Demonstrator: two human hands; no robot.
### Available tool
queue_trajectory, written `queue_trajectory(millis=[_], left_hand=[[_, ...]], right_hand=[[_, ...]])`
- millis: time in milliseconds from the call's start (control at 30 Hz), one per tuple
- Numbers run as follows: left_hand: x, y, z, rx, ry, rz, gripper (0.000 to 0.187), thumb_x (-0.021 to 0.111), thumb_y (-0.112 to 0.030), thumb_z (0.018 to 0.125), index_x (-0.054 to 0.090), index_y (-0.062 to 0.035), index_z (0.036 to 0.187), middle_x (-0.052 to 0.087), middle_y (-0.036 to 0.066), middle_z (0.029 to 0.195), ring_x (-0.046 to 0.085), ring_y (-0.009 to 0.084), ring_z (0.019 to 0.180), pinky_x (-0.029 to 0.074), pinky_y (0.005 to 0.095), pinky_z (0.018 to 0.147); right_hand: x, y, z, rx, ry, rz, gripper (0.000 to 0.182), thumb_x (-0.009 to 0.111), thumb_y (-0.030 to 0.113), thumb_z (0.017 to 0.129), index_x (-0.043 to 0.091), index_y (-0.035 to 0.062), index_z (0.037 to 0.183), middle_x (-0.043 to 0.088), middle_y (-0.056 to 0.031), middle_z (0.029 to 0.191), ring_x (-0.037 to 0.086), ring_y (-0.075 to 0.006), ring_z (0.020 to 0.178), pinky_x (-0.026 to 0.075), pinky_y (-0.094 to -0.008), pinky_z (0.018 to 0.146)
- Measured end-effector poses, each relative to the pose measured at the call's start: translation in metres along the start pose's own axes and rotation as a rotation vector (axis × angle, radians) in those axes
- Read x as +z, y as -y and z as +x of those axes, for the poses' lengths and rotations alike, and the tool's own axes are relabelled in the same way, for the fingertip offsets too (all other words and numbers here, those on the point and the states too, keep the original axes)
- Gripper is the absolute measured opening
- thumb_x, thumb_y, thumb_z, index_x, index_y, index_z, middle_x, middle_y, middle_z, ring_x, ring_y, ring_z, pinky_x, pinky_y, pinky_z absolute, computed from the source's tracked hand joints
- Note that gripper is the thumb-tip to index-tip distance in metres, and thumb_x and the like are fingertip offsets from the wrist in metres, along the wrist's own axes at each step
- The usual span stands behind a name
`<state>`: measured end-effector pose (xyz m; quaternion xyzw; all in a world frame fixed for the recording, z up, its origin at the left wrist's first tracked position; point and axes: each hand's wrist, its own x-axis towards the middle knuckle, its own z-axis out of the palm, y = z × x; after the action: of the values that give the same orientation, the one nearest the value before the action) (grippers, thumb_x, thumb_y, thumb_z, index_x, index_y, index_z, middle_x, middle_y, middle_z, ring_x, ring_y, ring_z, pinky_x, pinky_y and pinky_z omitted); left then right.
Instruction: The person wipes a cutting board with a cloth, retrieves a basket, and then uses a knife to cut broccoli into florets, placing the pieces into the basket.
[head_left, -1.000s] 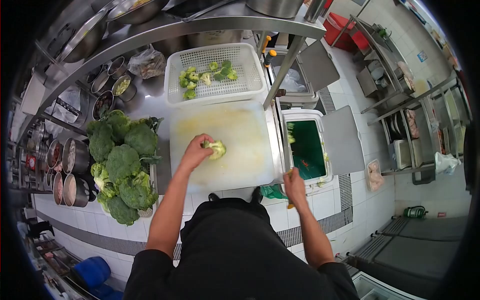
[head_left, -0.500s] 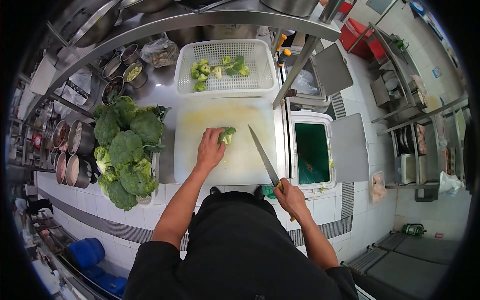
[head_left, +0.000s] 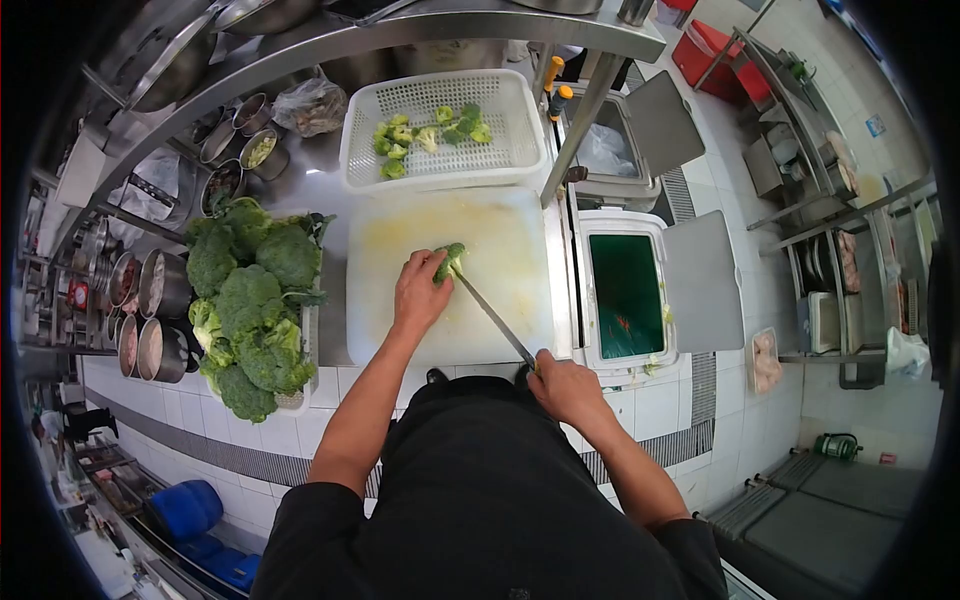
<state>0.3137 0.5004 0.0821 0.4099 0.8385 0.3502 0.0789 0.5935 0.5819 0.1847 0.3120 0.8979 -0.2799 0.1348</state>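
My left hand (head_left: 422,290) is closed on a small broccoli floret (head_left: 452,260) over the white cutting board (head_left: 400,335), which has yellowish stains. My right hand (head_left: 570,385) grips the handle of a long kitchen knife (head_left: 497,318). The blade slants up and left across the board, its tip right at the floret's stem. Beyond the board, a white perforated basket (head_left: 360,165) holds several cut florets (head_left: 427,138). Whole broccoli heads (head_left: 250,300) are piled in a crate to the left of the board.
To the right stands an open bin (head_left: 670,340) with a green inside and its grey lid (head_left: 700,285) swung out. Metal pots (head_left: 162,280) stand at the far left. A steel shelf (head_left: 400,38) and its post (head_left: 580,130) rise over the counter's back.
My right hand has brought the knife leftward, so its tip now meets the floret. My left hand keeps its hold, nearly in place. The view has shifted slightly.
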Motion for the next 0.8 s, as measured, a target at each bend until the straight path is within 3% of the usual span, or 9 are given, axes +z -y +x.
queue_trajectory(millis=[267, 467, 733, 800], left_hand=[[0.002, 0.001, 0.001, 0.02, -0.033, -0.006, 0.049, 0.07, -0.012, 0.081, 0.067, -0.0051, 0.13, 0.061, 0.013, 0.122, 0.062, 0.0321, 0.112, 0.05, 0.0378, 0.1], [-0.015, 0.029, -0.015, 0.072, -0.052, -0.143, 0.04, 0.067, -0.004, 0.082, 0.065, -0.0037, 0.122, 0.06, 0.014, 0.124, 0.061, 0.0349, 0.117, 0.049, 0.0418, 0.102], [-0.02, 0.035, -0.025, 0.098, -0.039, -0.185, 0.036, 0.064, 0.0, 0.084, 0.063, -0.0041, 0.12, 0.062, 0.014, 0.126, 0.061, 0.0348, 0.118, 0.049, 0.0404, 0.102], [-0.021, 0.032, -0.024, 0.096, -0.037, -0.178, 0.039, 0.065, 0.0, 0.084, 0.064, -0.0044, 0.122, 0.063, 0.013, 0.126, 0.064, 0.0325, 0.114, 0.052, 0.0376, 0.096]], right_hand=[[0.034, 0.01, 0.041, 0.009, -0.048, -0.067, 0.022, 0.055, 0.022, 0.096, 0.053, 0.0011, 0.102, 0.071, -0.024, 0.079, 0.071, -0.0455, 0.077, 0.056, -0.0558, 0.073], [0.018, -0.015, 0.044, 0.097, 0.18, 0.181, 0.035, 0.055, 0.035, 0.099, 0.052, 0.0027, 0.112, 0.071, -0.0276, 0.096, 0.068, -0.048, 0.094, 0.052, -0.0564, 0.084], [-0.018, -0.013, -0.013, 0.07, 0.152, 0.109, 0.034, 0.055, 0.035, 0.098, 0.055, 0.0012, 0.105, 0.069, -0.0258, 0.086, 0.067, -0.0464, 0.086, 0.05, -0.0537, 0.078], [-0.024, -0.012, -0.021, 0.129, 0.175, 0.136, 0.035, 0.057, 0.036, 0.098, 0.056, 0.002, 0.103, 0.069, -0.0249, 0.084, 0.067, -0.0464, 0.085, 0.049, -0.0545, 0.076]])
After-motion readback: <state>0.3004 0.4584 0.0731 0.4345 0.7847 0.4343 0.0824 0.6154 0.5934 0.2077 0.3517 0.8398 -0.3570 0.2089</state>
